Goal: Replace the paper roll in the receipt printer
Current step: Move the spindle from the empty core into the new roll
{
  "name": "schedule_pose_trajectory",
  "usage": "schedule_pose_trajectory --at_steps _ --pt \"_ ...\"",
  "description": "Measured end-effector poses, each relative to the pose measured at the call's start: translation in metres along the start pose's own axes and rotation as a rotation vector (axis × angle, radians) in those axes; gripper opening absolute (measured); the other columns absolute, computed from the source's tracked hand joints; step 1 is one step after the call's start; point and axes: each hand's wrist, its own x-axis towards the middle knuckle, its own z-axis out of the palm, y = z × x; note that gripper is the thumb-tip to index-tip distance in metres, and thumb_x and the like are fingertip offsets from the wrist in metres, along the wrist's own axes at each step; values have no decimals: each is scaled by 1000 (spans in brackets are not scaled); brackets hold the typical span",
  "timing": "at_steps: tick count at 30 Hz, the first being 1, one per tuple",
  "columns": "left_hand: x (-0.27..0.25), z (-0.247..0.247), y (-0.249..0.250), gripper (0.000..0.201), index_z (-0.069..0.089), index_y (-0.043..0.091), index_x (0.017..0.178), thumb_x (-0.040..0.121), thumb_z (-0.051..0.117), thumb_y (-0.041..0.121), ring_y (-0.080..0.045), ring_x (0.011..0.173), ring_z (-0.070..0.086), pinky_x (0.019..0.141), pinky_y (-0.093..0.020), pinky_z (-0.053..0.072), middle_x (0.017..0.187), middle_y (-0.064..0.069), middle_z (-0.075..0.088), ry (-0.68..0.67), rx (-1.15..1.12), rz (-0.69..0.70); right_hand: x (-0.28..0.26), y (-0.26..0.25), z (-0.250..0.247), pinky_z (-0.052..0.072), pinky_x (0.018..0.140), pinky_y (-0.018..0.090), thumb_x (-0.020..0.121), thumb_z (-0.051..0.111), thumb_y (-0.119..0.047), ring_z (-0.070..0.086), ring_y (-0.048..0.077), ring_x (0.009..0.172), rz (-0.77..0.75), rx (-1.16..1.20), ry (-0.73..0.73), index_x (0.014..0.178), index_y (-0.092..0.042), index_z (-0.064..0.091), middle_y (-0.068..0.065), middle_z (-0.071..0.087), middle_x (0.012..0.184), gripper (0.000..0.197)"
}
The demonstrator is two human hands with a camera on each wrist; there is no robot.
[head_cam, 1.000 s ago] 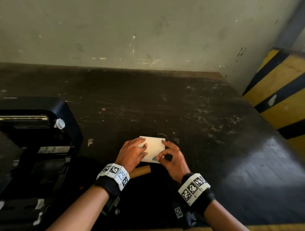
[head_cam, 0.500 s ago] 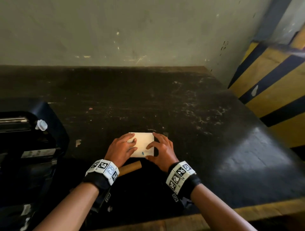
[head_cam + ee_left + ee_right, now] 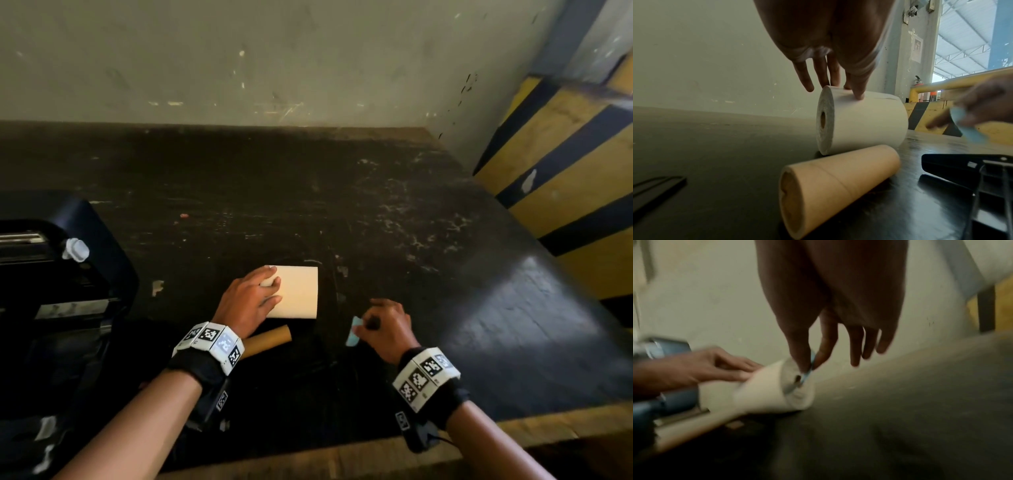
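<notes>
I am seeing the white paper roll (image 3: 296, 291) lying on its side on the dark bench (image 3: 394, 219), just beyond the empty cardboard core (image 3: 269, 339); my left hand (image 3: 246, 301) is resting straight fingers on the roll's top. My right hand (image 3: 385, 325) is pinching a small blue sticker (image 3: 354, 331) between thumb and forefinger, apart from the roll; the open receipt printer (image 3: 51, 267) is sitting at the bench's left.

Paper rolls: one (image 3: 297, 291)
Cardboard tubes: one (image 3: 269, 339)
Printers: one (image 3: 51, 291)
Blue stickers: one (image 3: 354, 331)
Hands: two, left (image 3: 245, 301), right (image 3: 388, 330)
Wristbands: two
</notes>
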Motion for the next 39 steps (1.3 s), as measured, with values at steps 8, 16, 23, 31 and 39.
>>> schedule_pose_trajectory --at_steps 8,16,23,31,39 --pt "-2 -1 3 32 61 10 117 87 61 19 -19 134 36 106 -41 36 141 -4 47 -9 -16 -35 -2 32 11 12 113 46 73 75 -33 16 25 142 68 -125 -226 97 -26 63 0 24 154 27" --pt "-2 -7 3 30 65 12 111 82 66 22 -14 129 36 99 -33 37 135 1 48 -41 -104 -98 -10 11 9 22 111 37 77 71 -39 32 23 134 -5 -93 -112 131 -25 47 4 42 142 61" --pt "3 -4 3 23 71 11 98 80 68 25 -13 117 45 91 -33 41 124 2 57 44 -160 -140 -17 -30 40 53 88 34 74 65 -58 62 19 101 104 -27 -378 117 -19 60 4 63 114 59" --pt "8 -3 -3 44 57 19 123 80 68 24 -16 119 40 99 -39 39 126 -1 53 15 -197 -126 -19 -15 28 54 60 24 73 78 -30 64 15 65 158 284 -287 91 -12 67 7 67 81 28" --pt "18 -13 -18 58 43 33 131 80 68 28 -21 138 26 114 -46 23 151 1 30 -236 -306 -219 -24 4 -17 60 62 31 78 75 -20 72 25 68 159 548 112 79 -7 69 12 74 76 14"
